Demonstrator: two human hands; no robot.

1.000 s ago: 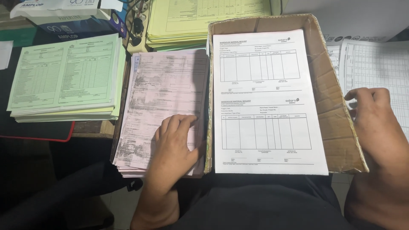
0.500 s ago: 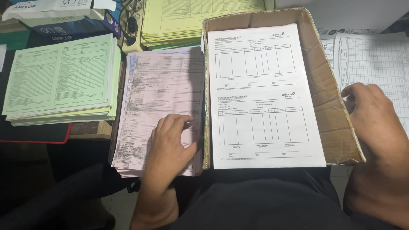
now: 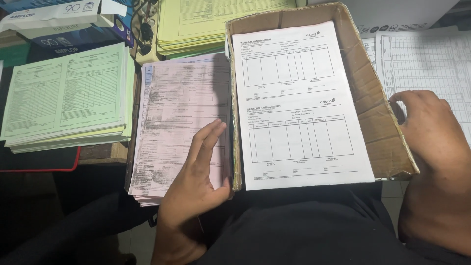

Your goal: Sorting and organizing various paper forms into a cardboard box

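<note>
The left hand is lying flat, grip released, on the pink form stack running lengthwise away from it, while the right hand is resting beside the cardboard box, seemingly grasping nothing.

1 head cam, steep downward, close (lap-level paper stacks)

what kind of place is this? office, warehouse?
Most likely an office desk used for paperwork. Stacks of printed forms cover it: a pink stack under the left hand, a green stack, and white blank forms in a cardboard box lid beside the right hand.
</note>
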